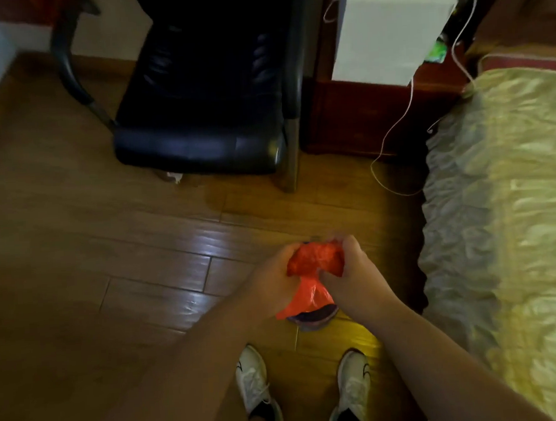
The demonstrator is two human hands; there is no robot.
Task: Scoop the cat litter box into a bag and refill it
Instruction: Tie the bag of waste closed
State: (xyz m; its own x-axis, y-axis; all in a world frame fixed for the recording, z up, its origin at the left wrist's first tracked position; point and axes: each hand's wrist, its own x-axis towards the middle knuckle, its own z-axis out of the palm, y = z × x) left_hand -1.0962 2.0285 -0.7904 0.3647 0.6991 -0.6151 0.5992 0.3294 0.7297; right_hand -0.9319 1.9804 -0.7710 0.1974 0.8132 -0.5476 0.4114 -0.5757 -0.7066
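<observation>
A crumpled red-orange plastic bag (pixel 315 261) hangs between both hands above the wooden floor, a loose flap trailing down toward my shoes. My left hand (pixel 271 282) grips its left side with curled fingers. My right hand (pixel 352 271) grips its right side, fingers bent over the top. Under the bag a dark rounded object (pixel 312 317) shows partly; I cannot tell what it is. No litter box is in view.
A black chair (pixel 198 94) with metal legs stands ahead. A dark wooden cabinet (pixel 355 117) carries a white box (pixel 389 24), with a white cable (pixel 392 131) looping to the floor. A bed with a gold cover (pixel 513 196) fills the right. My white shoes (pixel 254 384) stand below.
</observation>
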